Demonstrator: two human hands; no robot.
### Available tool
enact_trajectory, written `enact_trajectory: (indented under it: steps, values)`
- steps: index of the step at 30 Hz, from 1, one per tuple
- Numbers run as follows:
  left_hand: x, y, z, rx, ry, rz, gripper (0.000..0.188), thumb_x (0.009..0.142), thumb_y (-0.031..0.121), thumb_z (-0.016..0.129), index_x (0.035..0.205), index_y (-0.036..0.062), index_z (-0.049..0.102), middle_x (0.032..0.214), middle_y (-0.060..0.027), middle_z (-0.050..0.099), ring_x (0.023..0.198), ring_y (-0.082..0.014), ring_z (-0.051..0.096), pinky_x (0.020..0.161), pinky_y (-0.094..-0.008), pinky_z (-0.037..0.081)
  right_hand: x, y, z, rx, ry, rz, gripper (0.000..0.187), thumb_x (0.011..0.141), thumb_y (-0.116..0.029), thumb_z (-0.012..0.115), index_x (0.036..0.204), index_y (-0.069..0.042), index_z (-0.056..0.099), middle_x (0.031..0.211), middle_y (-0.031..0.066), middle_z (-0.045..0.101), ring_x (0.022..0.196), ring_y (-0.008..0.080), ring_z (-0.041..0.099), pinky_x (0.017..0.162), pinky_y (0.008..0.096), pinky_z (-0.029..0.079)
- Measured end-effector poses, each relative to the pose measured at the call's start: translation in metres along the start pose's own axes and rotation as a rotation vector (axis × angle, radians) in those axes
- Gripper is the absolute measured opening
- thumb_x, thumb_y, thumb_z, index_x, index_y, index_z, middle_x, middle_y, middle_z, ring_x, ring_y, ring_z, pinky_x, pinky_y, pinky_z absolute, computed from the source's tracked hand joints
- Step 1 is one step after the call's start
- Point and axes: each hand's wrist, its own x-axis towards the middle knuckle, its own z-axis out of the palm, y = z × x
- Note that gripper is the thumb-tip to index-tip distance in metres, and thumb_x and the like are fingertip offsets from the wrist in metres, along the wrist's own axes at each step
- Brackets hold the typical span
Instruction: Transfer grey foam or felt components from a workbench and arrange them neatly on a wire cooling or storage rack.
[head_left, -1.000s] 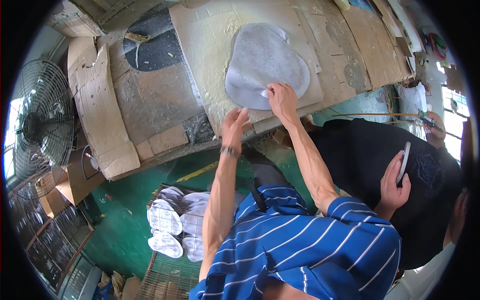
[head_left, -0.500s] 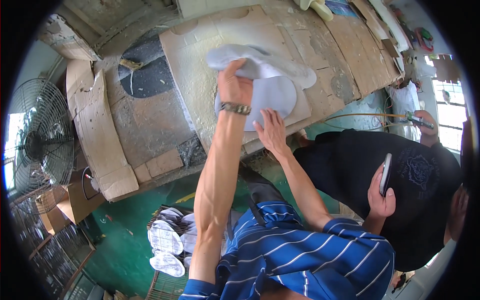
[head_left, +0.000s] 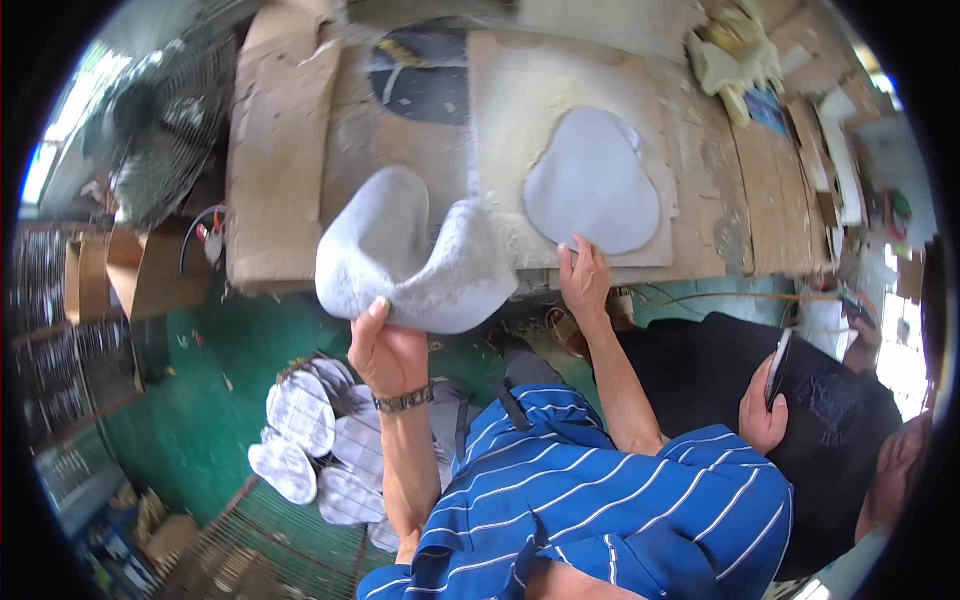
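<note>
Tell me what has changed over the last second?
The left hand took hold of the upper grey pad and carried it leftward, bent. The right hand let go of that pad and is at the near edge of the lower pad, which stayed on the cardboard. A co-worker's hand still holds a phone.
</note>
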Motion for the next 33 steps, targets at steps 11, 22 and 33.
enact_trajectory:
  steps: [11, 22, 33]
  values:
    - [-0.163, 0.138, -0.177, -0.221, 0.332, 0.439, 0.045, 0.079, -0.002, 0.062, 0.123, 0.0054, 0.057, 0.114, -0.0059, 0.066, 0.11, -0.0199, 0.061, 0.101, -0.038, 0.045, -0.132, -0.185, 0.117, 1.192, -1.341, 0.921, 0.032, 0.094, -0.017, 0.061, 0.122, -0.002, 0.057, 0.118, 0.015, 0.065, 0.105, 0.0251, 0.064, 0.085, 0.0432, 0.056]
    - [-0.4, 0.365, -0.431, -0.439, 0.719, 0.944, 0.056, 0.075, 0.006, 0.067, 0.129, 0.0031, 0.051, 0.119, -0.0075, 0.059, 0.112, -0.0244, 0.056, 0.102, -0.0417, 0.043, -0.452, -0.449, 0.263, 0.62, -1.696, 0.324, 0.066, 0.091, -0.006, 0.058, 0.148, 0.0, 0.026, 0.123, 0.017, 0.058, 0.104, 0.0233, 0.064, 0.081, 0.0337, 0.057]
    - [-0.583, 0.383, -0.707, -0.394, 0.889, 1.427, 0.051, 0.077, 0.006, 0.067, 0.126, 0.001, 0.055, 0.122, -0.0102, 0.061, 0.115, -0.0272, 0.057, 0.103, -0.044, 0.043, -0.776, -0.529, 0.442, 0.389, -2.041, -0.032, 0.054, 0.091, -0.007, 0.061, 0.139, 0.002, 0.039, 0.085, 0.0083, 0.062, 0.069, 0.0154, 0.064, 0.065, 0.0319, 0.058]
